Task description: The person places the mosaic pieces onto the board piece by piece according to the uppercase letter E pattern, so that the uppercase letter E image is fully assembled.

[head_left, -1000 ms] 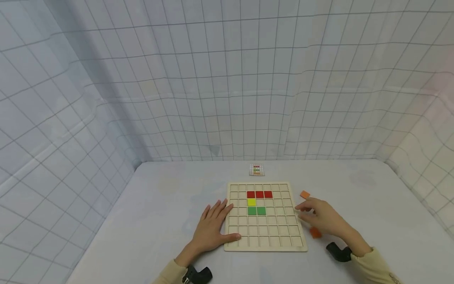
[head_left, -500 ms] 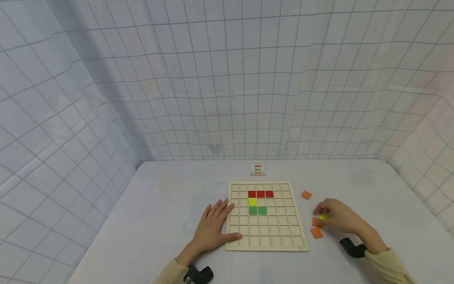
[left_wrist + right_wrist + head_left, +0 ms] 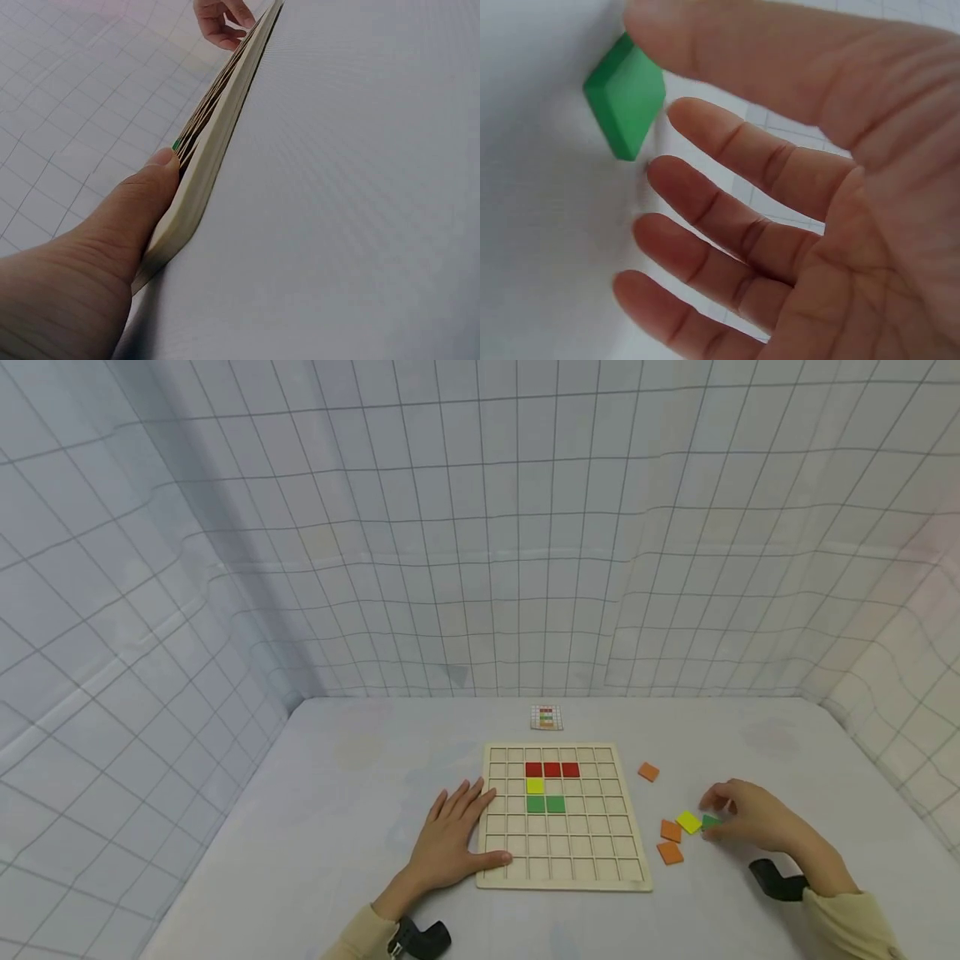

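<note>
My left hand (image 3: 444, 845) rests spread on the left edge of a pale gridded board (image 3: 581, 870), thumb over its front left corner. Red tiles (image 3: 552, 770), a yellow tile (image 3: 535, 786) and two green tiles (image 3: 545, 804) sit in the board's cells. Right of the board, my right hand (image 3: 761, 818) is low over a loose green tile (image 3: 710, 822). The right wrist view shows the thumb overlapping a corner of this green tile (image 3: 626, 101), with the index fingertip right at its side and the other fingers loosely extended. A loose yellow tile (image 3: 688, 822) lies just left of that hand.
Two orange tiles (image 3: 671, 842) lie between the board and the right hand, and another orange tile (image 3: 648, 772) farther back. A small card with a coloured grid pattern (image 3: 547, 718) lies behind the board. Grid-lined white cloth (image 3: 480, 610) encloses the table's back and sides.
My right hand has moved right from the board's edge, past the orange and yellow tiles, to the loose green tile, uncovering them. The left hand stays on the board.
</note>
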The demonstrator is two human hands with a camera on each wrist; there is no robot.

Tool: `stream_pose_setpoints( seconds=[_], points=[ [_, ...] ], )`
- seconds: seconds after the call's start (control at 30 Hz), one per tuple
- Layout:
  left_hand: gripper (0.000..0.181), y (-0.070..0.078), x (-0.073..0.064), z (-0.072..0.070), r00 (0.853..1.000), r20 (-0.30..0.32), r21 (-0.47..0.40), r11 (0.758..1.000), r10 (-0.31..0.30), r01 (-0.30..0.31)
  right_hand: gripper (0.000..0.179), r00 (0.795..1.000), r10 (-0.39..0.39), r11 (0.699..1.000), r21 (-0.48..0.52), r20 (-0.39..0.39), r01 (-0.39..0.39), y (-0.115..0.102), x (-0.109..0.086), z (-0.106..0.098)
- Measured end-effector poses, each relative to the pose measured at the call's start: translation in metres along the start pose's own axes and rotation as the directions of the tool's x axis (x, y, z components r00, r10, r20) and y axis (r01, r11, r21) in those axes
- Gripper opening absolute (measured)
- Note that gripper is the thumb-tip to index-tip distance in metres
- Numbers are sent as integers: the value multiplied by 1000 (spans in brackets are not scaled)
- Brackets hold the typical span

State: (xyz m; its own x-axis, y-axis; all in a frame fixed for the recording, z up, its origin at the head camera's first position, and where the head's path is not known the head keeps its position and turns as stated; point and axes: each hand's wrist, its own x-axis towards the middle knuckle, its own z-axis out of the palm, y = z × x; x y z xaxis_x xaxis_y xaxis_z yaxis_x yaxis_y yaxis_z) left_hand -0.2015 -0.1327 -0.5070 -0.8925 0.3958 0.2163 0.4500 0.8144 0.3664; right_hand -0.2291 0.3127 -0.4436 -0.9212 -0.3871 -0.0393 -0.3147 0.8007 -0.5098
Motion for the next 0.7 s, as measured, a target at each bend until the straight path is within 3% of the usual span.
stream_pose_setpoints(
  seconds=[0.33, 0.5, 0.7],
  points=[
    [95, 0, 0, 1, 1000, -5, 7, 1000, 12, -11, 29, 997, 71, 995, 64, 33, -73, 11, -2, 2],
    [94, 0, 0, 0, 1000, -15, 8, 1000, 21, -21, 29, 999, 33, 995, 90, 22, -35, 14, -2, 2],
    [96, -1, 0, 1, 1000, -5, 12, 1000, 14, -14, 27, 999, 43, 993, 107, -21, -41, 17, -1, 2]
  ],
)
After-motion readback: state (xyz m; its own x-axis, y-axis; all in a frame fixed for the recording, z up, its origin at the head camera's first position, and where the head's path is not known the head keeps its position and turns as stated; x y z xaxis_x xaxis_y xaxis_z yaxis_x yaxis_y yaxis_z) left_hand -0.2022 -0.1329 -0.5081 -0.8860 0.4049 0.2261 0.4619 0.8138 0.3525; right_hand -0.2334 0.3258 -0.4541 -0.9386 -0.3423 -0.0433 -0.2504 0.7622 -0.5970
